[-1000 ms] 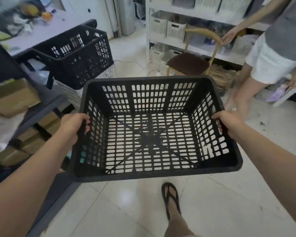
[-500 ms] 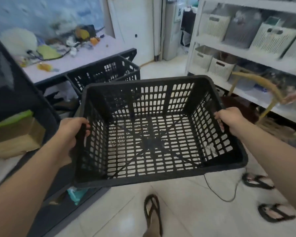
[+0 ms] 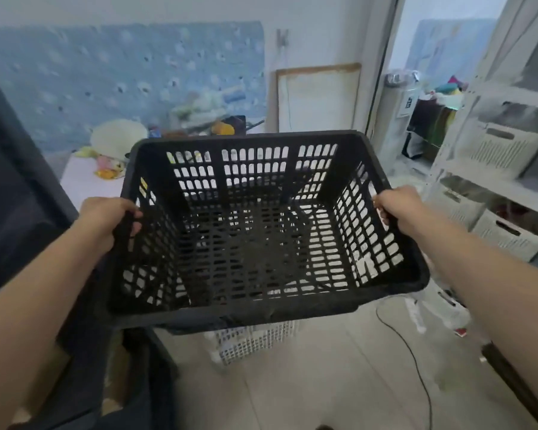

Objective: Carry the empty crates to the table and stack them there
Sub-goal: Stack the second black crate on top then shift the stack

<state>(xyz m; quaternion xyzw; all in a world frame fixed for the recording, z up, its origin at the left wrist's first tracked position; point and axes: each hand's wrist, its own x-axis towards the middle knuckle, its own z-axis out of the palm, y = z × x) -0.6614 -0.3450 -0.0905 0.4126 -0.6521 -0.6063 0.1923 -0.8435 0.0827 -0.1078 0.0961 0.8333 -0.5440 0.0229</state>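
Room: pale tiled floor [image 3: 323,383], blue patterned wall panel [image 3: 121,76], white shelving [image 3: 491,169] with slotted bins at right. Table [image 3: 84,181], left background: cluttered with blurred toys and a white bowl-like item. Black slotted crate [image 3: 255,231]: empty, carried in the air in front of the person, open side up. Left hand [image 3: 106,217]: fingers clamped on left rim. Right hand [image 3: 399,207]: fingers clamped on right rim. White slotted basket [image 3: 255,339]: on floor beneath crate. Black cable [image 3: 416,364]: trailing across tiles.
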